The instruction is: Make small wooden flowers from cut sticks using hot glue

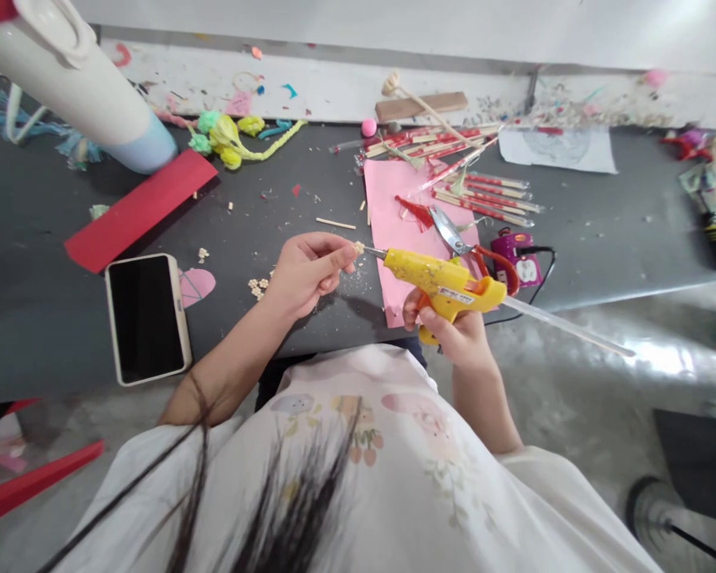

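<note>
In my right hand [453, 330] is a yellow hot glue gun [435, 278], its handle wrapped by my fingers and a clear glue stick [566, 326] jutting from its rear. The metal nozzle points left and meets a small cream flower-like piece [359, 247]. My left hand [310, 274] pinches that piece between thumb and forefinger. Beside my left wrist lies a small pile of similar cream pieces [258, 288]. Under the gun, a pink sheet [394, 231] holds scissors [450, 231] with red-orange handles.
Left stand a phone [146, 318], a red paper strip [143, 211] and a white-blue bottle [119, 103]. Behind are yellow yarn pieces [230, 139] and bundled sticks in red-patterned wrappers [483, 199]. A purple box [518, 259] with a black cable sits right, near the table edge.
</note>
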Tool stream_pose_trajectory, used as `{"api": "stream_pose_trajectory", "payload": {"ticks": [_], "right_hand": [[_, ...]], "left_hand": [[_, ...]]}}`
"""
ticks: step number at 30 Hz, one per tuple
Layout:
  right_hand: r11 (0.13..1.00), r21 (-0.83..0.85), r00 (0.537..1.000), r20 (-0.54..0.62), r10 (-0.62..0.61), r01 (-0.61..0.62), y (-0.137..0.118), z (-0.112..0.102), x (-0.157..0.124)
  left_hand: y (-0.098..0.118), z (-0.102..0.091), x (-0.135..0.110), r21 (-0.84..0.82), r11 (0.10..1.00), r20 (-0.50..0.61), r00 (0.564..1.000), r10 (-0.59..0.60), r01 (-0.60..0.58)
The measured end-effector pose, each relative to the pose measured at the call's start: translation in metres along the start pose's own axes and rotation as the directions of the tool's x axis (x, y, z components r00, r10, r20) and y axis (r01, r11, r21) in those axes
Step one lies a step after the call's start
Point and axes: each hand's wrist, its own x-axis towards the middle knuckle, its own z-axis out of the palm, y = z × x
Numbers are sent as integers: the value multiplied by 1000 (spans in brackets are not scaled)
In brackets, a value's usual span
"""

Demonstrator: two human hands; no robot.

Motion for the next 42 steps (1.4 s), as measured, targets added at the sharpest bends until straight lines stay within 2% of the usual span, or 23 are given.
{"api": "stream_pose_trajectory", "payload": {"ticks": [10, 17, 26, 33, 42], "right_hand": [[1000, 7, 1000, -24, 16, -16, 2, -1, -2], [996, 21, 988, -129, 87, -85, 0, -2, -3], [999, 16, 996, -72, 48, -47, 7, -2, -4], [997, 15, 992, -100, 80, -79, 6, 0, -3], [994, 96, 984, -160, 75, -60, 5, 1, -1]], "left_hand": [[0, 1, 0, 7, 1000, -24, 999, 28, -28], [-1, 2, -1, 70, 996, -48, 997, 59, -56], [0, 3, -1, 92, 995, -7, 1000, 31, -30], [2, 1, 0, 86, 996, 42, 999, -32, 28], [0, 1, -1, 88, 996, 54, 998, -13, 9]]}}
